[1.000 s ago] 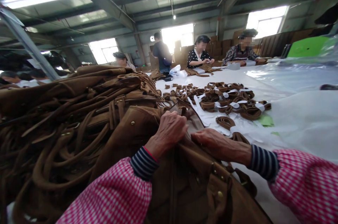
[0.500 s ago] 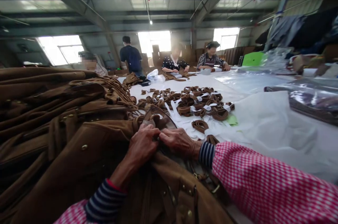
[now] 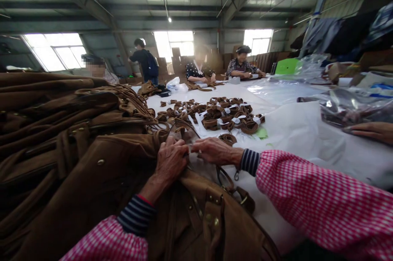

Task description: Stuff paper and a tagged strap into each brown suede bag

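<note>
A brown canvas bag with brass-coloured rivets and a zip lies in front of me. My left hand is closed on the bag's upper edge, its fingertips partly hidden in the folds. Just right of it, my right hand is pinched closed, with a small gap between the two hands. What its fingertips hold, if anything, is too small to make out. A strap with metal hardware hangs off the bag's right side, below my right hand.
More brown bags are piled high at left. Beyond my hands lie several coiled brown straps with white bands on a white-covered table. Another person's hand is at the right edge beside plastic-wrapped goods. Several people work behind.
My right hand has drawn slightly right, away from my left hand. Another person's hand has appeared at the right edge. The standing person at the back has turned, with an arm raised.
</note>
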A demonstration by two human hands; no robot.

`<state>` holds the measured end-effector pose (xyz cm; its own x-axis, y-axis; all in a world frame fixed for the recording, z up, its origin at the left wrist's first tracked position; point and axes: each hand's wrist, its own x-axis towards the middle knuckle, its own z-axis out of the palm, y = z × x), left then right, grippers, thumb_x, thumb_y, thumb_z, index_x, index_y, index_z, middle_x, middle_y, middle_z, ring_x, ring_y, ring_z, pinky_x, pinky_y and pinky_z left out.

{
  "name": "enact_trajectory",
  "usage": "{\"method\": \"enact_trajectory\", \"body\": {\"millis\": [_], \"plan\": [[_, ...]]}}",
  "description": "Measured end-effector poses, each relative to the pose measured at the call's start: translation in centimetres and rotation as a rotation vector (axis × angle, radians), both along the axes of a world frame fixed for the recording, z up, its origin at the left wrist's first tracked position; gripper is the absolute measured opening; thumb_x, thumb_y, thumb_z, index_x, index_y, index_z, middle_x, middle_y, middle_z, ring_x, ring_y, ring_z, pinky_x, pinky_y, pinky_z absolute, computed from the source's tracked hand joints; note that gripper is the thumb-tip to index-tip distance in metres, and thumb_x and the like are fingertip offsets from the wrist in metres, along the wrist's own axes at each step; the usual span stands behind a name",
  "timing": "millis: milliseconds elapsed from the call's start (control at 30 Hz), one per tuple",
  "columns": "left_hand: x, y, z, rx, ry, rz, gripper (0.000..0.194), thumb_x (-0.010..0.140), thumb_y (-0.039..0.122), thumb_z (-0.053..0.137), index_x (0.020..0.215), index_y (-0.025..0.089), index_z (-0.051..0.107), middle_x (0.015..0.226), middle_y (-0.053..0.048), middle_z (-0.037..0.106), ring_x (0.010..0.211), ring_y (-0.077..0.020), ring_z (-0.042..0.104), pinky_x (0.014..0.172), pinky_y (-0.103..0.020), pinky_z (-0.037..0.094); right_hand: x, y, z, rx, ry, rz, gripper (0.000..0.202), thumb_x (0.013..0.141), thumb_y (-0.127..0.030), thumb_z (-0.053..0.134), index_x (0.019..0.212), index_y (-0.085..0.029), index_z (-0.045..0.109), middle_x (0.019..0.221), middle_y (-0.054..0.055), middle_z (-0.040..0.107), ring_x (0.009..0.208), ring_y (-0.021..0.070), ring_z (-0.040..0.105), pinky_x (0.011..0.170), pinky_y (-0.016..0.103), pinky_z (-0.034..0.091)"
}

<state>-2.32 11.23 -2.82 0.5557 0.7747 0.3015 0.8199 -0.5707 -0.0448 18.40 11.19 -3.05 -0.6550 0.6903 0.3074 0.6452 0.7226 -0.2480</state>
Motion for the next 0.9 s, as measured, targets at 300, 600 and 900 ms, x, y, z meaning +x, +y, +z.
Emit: {"method": "enact_trajectory", "body": {"millis": [300, 600, 900], "plan": [[-0.8, 0.6, 0.0, 0.143, 0.11, -0.316, 0.021, 0.096, 0.012, 0.05, 0.082, 0.02, 0.063, 0.082, -0.002, 0.068, 0.08, -0.0205, 0.06, 0.094, -0.042, 0.038, 12.2, -5.2, 3.7, -0.245, -0.128, -0.13, 0.061, 0.063, 0.005, 0.051, 0.115, -0.021, 0.069, 0.116, 0.007, 0.063, 0.106, 0.0206, 0.062, 0.094, 0.034, 0.047], [-2.0, 1.3, -0.5, 0.155, -0.039, -0.15, 0.018, 0.096, 0.023, 0.055, 0.08, 0.021, 0.062, 0.079, -0.002, 0.067, 0.078, -0.0206, 0.06, 0.08, -0.037, 0.036, 10.5, -6.5, 1.4, -0.126, -0.229, -0.157, 0.037, 0.073, -0.004, 0.061, 0.107, -0.02, 0.061, 0.121, 0.009, 0.058, 0.105, 0.0227, 0.059, 0.088, 0.034, 0.049], [-1.8, 1.1, -0.6, 0.117, 0.052, -0.121, 0.019, 0.095, 0.025, 0.053, 0.083, 0.023, 0.068, 0.078, -0.004, 0.066, 0.081, -0.0228, 0.06, 0.084, -0.037, 0.038, 12.5, -7.6, 2.8, -0.188, -0.184, -0.168, 0.065, 0.071, 0.004, 0.049, 0.129, -0.023, 0.059, 0.134, 0.009, 0.055, 0.119, 0.0228, 0.056, 0.098, 0.039, 0.048]]}}
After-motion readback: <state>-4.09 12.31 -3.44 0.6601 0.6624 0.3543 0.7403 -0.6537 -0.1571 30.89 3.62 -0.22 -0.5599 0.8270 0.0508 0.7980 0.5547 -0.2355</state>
